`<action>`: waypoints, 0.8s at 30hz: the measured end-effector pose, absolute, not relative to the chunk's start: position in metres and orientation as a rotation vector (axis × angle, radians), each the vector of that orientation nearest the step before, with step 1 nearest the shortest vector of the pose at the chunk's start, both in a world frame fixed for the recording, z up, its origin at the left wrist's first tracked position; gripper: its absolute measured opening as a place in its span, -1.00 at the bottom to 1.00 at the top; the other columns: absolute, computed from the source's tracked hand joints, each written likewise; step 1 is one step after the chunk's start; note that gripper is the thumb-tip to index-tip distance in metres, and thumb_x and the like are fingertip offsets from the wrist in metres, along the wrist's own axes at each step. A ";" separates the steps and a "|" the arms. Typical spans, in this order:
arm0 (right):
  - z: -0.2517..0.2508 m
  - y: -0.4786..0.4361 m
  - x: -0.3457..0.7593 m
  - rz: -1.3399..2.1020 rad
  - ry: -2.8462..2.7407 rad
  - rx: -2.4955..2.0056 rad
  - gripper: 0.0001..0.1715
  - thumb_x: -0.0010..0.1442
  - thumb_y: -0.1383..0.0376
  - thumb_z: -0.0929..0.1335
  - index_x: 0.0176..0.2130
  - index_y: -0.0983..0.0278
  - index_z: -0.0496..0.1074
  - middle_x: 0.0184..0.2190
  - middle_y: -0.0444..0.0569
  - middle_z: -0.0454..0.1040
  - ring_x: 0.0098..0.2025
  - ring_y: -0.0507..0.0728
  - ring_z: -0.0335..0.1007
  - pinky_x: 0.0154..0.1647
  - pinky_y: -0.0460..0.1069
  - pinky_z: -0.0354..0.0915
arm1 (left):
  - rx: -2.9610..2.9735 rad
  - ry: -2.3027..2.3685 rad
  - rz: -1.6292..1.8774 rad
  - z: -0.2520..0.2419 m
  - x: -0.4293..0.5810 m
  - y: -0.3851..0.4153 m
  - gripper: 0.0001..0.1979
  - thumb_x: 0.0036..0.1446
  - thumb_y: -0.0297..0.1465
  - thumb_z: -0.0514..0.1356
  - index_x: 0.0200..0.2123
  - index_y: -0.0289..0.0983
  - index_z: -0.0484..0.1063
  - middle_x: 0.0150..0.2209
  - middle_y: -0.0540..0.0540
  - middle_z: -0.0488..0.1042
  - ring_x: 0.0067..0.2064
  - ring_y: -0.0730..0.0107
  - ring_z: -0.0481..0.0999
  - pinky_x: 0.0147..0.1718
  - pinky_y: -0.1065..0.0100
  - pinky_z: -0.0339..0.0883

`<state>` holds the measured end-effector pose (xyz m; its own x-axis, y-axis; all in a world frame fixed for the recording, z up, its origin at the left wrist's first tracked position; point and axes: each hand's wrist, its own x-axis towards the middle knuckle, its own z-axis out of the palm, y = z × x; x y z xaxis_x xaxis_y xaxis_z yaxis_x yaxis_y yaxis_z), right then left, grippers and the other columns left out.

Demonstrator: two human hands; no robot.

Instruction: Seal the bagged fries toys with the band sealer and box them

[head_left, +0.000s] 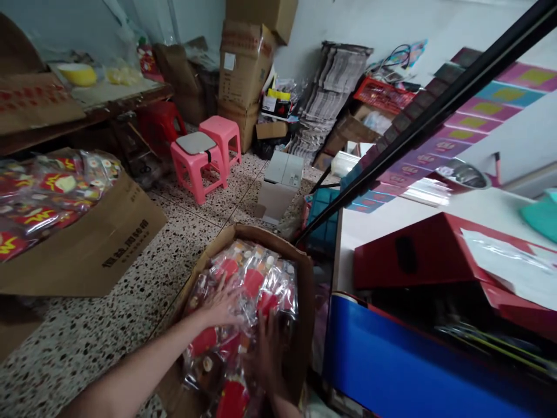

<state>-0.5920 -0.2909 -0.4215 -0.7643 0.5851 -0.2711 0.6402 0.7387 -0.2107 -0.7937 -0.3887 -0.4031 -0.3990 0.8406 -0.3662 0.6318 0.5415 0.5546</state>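
A cardboard box (pixel 307 284) stands on the floor in front of me, filled with clear plastic packets (pixel 252 281) that have red and brown contents. My left hand (pixel 221 305) reaches in from the left and lies on the packets, its fingers spread. Lower and to the right, my right hand (pixel 266 342) is inside the box with its fingers stretched out against the packets. Slight blur and shadow soften its outline. Neither hand is visibly gripping a packet.
Another carton (pixel 126 226) at left is heaped with red packets. Pink stools (pixel 198 165) and a grey bin (pixel 281 180) stand beyond. A black pole (pixel 418 130) slants across the right, over a white table (pixel 348 244) with a red box (pixel 404 252).
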 end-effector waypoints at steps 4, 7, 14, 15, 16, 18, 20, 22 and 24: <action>-0.422 -0.314 -0.581 -0.370 2.715 1.005 0.14 -0.17 0.12 0.48 0.30 0.15 0.01 0.36 0.12 -0.25 0.34 0.49 -0.27 0.23 0.36 -0.10 | 1.178 2.331 0.414 -0.414 -0.755 -0.420 -0.08 -0.20 -0.04 0.31 0.26 0.07 0.06 0.39 -0.05 -0.34 0.34 -0.25 -0.40 0.20 -0.24 -0.16; -0.429 -0.324 -0.578 -0.341 2.718 1.040 0.05 -0.14 0.15 0.48 0.27 0.14 0.09 0.36 0.06 -0.16 0.33 0.54 -0.33 0.25 0.40 -0.19 | 1.155 2.437 0.454 -0.430 -0.724 -0.446 -0.13 -0.14 -0.08 0.29 0.26 0.04 0.06 0.39 -0.05 -0.39 0.35 -0.18 -0.38 0.22 -0.15 -0.11; -0.448 -0.334 -0.545 -0.613 2.913 1.027 -0.02 0.04 -0.08 0.37 0.27 0.32 0.07 0.35 0.17 -0.19 0.36 0.43 -0.52 0.26 0.34 -0.05 | 0.973 2.584 0.557 -0.458 -0.687 -0.510 -0.29 0.10 -0.09 0.12 0.29 -0.06 0.00 0.36 -0.15 -0.14 0.35 0.03 -0.12 0.18 0.01 0.10; -0.447 -0.333 -0.537 -0.652 2.944 1.051 0.01 0.06 -0.12 0.33 0.28 0.34 0.01 0.35 0.20 -0.23 0.37 0.42 -0.49 0.26 0.33 -0.01 | 0.957 2.596 0.558 -0.454 -0.688 -0.513 -0.30 0.10 -0.11 0.12 0.29 -0.07 0.00 0.35 -0.15 -0.09 0.34 0.05 -0.07 0.18 0.03 0.12; -0.445 -0.332 -0.528 -0.677 2.959 1.079 0.06 0.06 -0.16 0.31 0.30 0.34 -0.04 0.35 0.20 -0.24 0.37 0.41 -0.45 0.25 0.32 0.01 | 0.955 2.609 0.562 -0.449 -0.690 -0.515 -0.29 0.10 -0.12 0.13 0.29 -0.08 0.00 0.34 -0.15 -0.05 0.33 0.06 -0.02 0.18 0.04 0.12; -0.440 -0.328 -0.512 -0.677 2.947 1.109 0.15 -0.03 -0.25 0.31 0.31 0.27 -0.07 0.35 0.14 -0.20 0.36 0.41 -0.39 0.24 0.31 0.06 | 0.947 2.673 0.587 -0.432 -0.698 -0.513 -0.26 0.09 -0.11 0.14 0.30 -0.11 -0.04 0.31 -0.17 0.02 0.30 0.07 0.06 0.19 0.05 0.10; -0.436 -0.322 -0.502 -0.614 2.907 1.113 0.22 -0.16 -0.30 0.35 0.30 0.18 -0.01 0.35 0.05 -0.13 0.36 0.43 -0.39 0.24 0.31 0.06 | 0.947 2.738 0.620 -0.413 -0.708 -0.502 -0.18 0.09 -0.07 0.13 0.32 -0.16 -0.14 0.31 -0.22 0.01 0.30 0.06 0.05 0.20 0.04 0.06; -0.434 -0.316 -0.503 -0.540 2.886 1.080 0.24 -0.25 -0.28 0.41 0.26 0.22 0.09 0.34 0.09 -0.11 0.36 0.45 -0.41 0.25 0.32 0.02 | 1.014 2.745 0.644 -0.397 -0.720 -0.482 -0.11 0.07 0.01 0.12 0.34 -0.19 -0.20 0.34 -0.25 -0.12 0.34 0.00 -0.08 0.23 0.00 -0.03; -0.431 -0.312 -0.517 -0.458 2.866 1.041 0.18 -0.24 -0.17 0.46 0.23 0.31 0.17 0.34 0.20 -0.15 0.36 0.47 -0.48 0.27 0.34 -0.08 | 1.117 2.680 0.621 -0.390 -0.730 -0.455 -0.06 0.01 0.09 0.11 0.34 -0.16 -0.18 0.37 -0.23 -0.29 0.36 -0.10 -0.25 0.26 -0.08 -0.17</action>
<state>-0.5175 -0.3123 -0.4313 -0.7705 0.6185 -0.1545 0.6358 0.7282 -0.2560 -0.7304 -0.4550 -0.3897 -0.7041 0.7101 0.0014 0.6383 0.6321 0.4394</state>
